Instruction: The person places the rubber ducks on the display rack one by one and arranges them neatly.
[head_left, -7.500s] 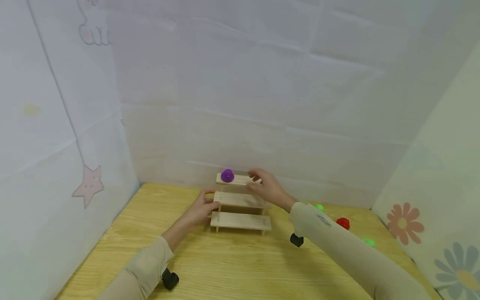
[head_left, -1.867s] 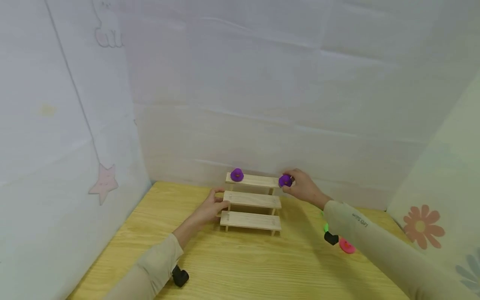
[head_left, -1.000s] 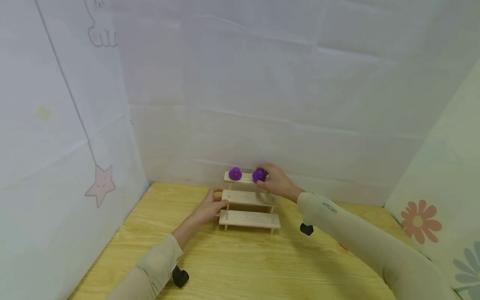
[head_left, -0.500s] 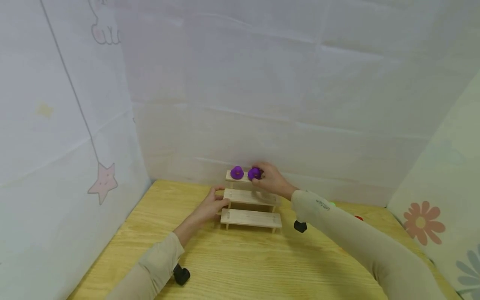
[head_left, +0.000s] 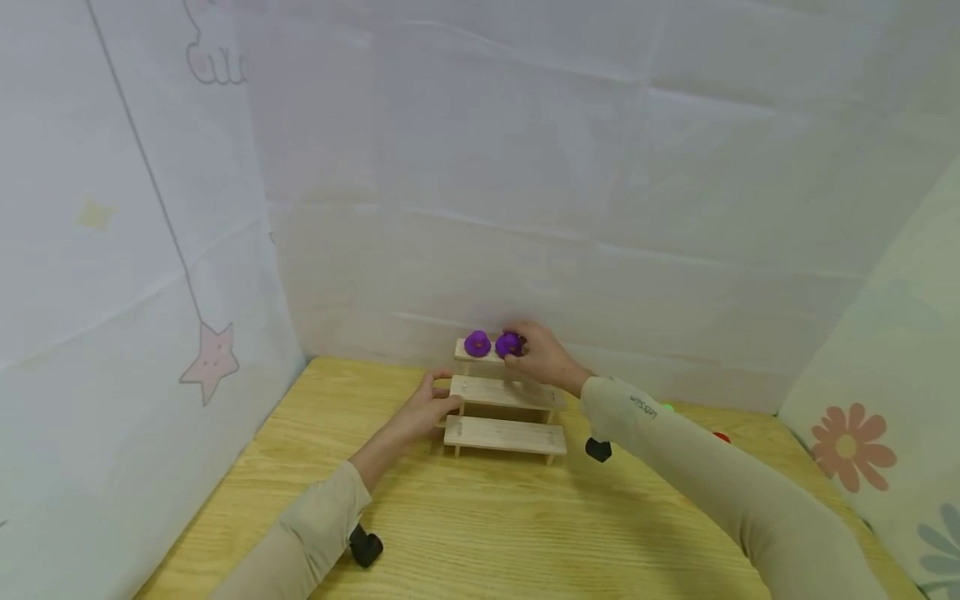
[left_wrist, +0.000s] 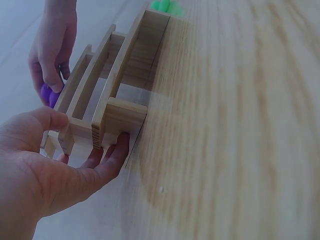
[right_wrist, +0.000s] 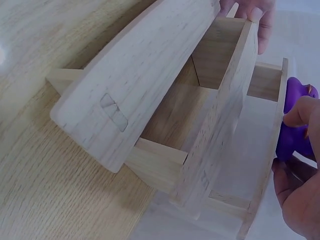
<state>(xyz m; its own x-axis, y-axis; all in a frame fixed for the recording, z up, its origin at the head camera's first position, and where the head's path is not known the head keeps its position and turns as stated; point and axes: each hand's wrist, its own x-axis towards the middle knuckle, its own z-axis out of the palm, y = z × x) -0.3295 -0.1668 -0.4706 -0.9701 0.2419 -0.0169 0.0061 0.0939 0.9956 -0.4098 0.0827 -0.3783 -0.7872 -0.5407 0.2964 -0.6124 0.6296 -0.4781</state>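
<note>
A three-step wooden display stand (head_left: 505, 433) stands on the table near the back wall. Two purple rubber ducks sit side by side on its top step: the left duck (head_left: 477, 343) stands free, while my right hand (head_left: 546, 358) pinches the right duck (head_left: 507, 346) between thumb and fingers. An orange beak (right_wrist: 313, 91) shows on the farther duck in the right wrist view. My left hand (head_left: 420, 410) grips the stand's left end; in the left wrist view its thumb lies on the middle step (left_wrist: 75, 112) and the fingers curl at the lower step's side.
Behind my right forearm, a green thing (head_left: 668, 408) and a red thing (head_left: 722, 437) lie on the wooden table (head_left: 465, 533), mostly hidden. Pale printed cloth walls (head_left: 480, 208) enclose the back and both sides. The middle and bottom steps bear nothing.
My right hand, earlier above the top step without a duck, came back from the right with a second purple duck and moved it left beside the first. My left hand stays on the stand.
</note>
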